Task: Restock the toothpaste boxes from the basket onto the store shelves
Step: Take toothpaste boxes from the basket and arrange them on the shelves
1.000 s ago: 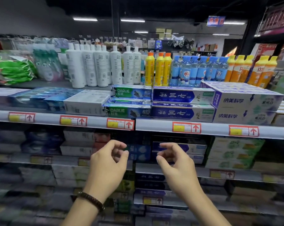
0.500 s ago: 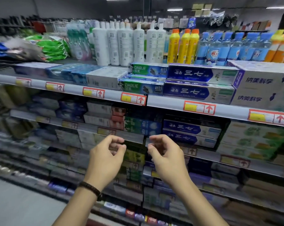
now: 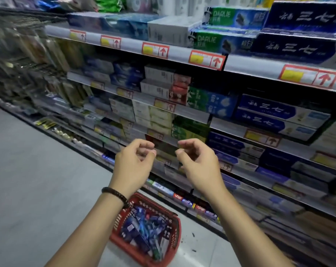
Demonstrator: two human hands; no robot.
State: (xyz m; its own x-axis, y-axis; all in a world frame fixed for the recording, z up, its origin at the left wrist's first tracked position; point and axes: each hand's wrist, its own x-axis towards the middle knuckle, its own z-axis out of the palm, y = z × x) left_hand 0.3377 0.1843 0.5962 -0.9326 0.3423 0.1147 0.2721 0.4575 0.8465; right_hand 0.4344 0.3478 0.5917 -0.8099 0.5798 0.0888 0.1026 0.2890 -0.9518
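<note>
Both hands are raised side by side before the store shelves (image 3: 250, 67), apart from each other and touching nothing. The left hand (image 3: 133, 162), with a dark beaded bracelet (image 3: 115, 194) at its wrist, and the right hand (image 3: 197, 162) each hold loosely curled, empty fingers. Below the left forearm a red basket (image 3: 175, 237) stands on the grey floor (image 3: 38, 180) near the shelf base, and the toothpaste boxes (image 3: 144, 226) lie jumbled inside it.

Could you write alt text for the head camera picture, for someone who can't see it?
An empty left hand and right hand hover, fingers loosely curled, before store shelves packed with toothpaste boxes. On the floor below stands a red basket holding more boxes.
</note>
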